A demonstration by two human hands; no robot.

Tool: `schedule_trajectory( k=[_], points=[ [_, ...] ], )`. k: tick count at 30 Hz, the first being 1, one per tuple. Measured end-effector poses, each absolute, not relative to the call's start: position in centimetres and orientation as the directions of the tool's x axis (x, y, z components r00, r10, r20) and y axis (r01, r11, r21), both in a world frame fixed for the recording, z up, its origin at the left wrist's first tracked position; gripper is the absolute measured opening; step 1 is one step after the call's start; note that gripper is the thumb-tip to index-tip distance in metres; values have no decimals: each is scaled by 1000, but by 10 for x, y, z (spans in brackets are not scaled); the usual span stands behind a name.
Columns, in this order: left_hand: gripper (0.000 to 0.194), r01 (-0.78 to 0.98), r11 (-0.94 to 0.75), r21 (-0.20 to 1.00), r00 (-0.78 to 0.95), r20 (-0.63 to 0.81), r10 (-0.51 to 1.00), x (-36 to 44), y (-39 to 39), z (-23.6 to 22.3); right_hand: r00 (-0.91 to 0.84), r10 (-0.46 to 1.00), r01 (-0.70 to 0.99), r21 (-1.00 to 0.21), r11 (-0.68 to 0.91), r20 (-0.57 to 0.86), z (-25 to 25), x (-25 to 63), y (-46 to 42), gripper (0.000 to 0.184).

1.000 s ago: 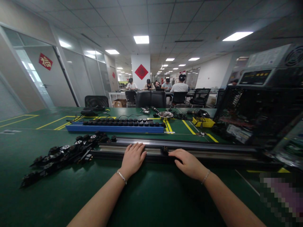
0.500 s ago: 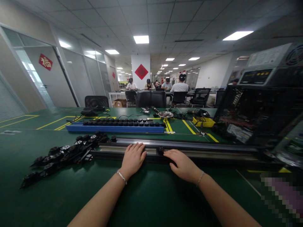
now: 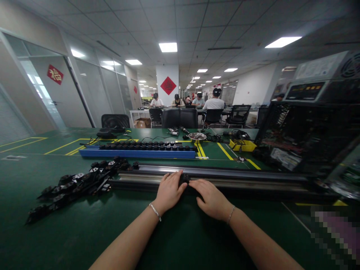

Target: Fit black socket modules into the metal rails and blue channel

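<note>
A long dark rail (image 3: 140, 177) with a shiny metal channel lies across the table in front of me. On it sits a small black part (image 3: 184, 177) with a ribbed or toothed look, its exact kind too dark to make out. My left hand (image 3: 170, 190) rests over the rail, thumb and forefinger closed around the part's left side. From the right, my right hand (image 3: 211, 198) reaches to the same part; its fingers are stretched out, fingertips at the part's edge, thumb apart below. My fingers partly cover the part and the rail.
Several black assemblies (image 3: 70, 185) are heaped at the left. Behind the rail, a blue rail (image 3: 137, 153) carries a row of black parts. Further back are a metal bowl (image 3: 197, 137) and a yellow tray (image 3: 244, 145) with cables. An open computer case (image 3: 306, 135) stands at right.
My left hand has slid right along the rail to the black part and closed on it. The part and my right hand have shifted slightly left.
</note>
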State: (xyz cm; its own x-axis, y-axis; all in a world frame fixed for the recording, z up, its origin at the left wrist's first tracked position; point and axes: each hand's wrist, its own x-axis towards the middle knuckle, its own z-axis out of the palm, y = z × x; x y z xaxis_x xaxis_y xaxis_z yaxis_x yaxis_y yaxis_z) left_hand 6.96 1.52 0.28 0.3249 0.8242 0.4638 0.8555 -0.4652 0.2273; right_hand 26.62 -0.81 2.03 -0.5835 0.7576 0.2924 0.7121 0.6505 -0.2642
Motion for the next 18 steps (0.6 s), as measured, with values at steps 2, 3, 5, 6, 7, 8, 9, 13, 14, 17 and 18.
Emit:
schedule_trajectory(
  k=[2, 3, 5, 6, 7, 8, 9, 13, 14, 17, 18],
  points=[
    [47, 864, -435, 253, 285, 467, 837, 76, 14, 5, -582, 756, 713, -260, 652, 299, 20, 263, -10, 56],
    [46, 869, -417, 265, 262, 469, 843, 79, 15, 6, -579, 758, 714, -261, 649, 301, 20, 262, -10, 57],
    [44, 879, -377, 291, 212, 470, 857, 83, 15, 7, -573, 763, 718, -266, 643, 299, 20, 261, -11, 59],
    [43, 883, -355, 306, 185, 469, 864, 85, 16, 8, -572, 765, 719, -269, 641, 294, 20, 261, -11, 60],
    [43, 887, -334, 320, 159, 467, 870, 86, 16, 8, -573, 767, 720, -270, 639, 289, 20, 261, -12, 61],
    [42, 889, -315, 333, 135, 466, 875, 88, 17, 9, -574, 768, 721, -270, 638, 283, 20, 261, -12, 63],
    [42, 890, -300, 343, 117, 465, 877, 88, 17, 9, -575, 770, 723, -269, 637, 277, 20, 261, -12, 64],
    [41, 883, -300, 361, 98, 485, 869, 89, 17, 9, -576, 778, 742, -240, 626, 250, 18, 262, -12, 67],
    [40, 880, -305, 364, 96, 492, 865, 88, 16, 8, -579, 778, 746, -225, 627, 246, 17, 262, -13, 68],
    [39, 879, -302, 368, 81, 510, 857, 84, 16, 7, -576, 779, 769, -161, 619, 249, 15, 264, -14, 68],
    [40, 882, -295, 368, 73, 512, 856, 82, 16, 6, -565, 785, 783, -136, 607, 253, 14, 265, -14, 68]
  ],
)
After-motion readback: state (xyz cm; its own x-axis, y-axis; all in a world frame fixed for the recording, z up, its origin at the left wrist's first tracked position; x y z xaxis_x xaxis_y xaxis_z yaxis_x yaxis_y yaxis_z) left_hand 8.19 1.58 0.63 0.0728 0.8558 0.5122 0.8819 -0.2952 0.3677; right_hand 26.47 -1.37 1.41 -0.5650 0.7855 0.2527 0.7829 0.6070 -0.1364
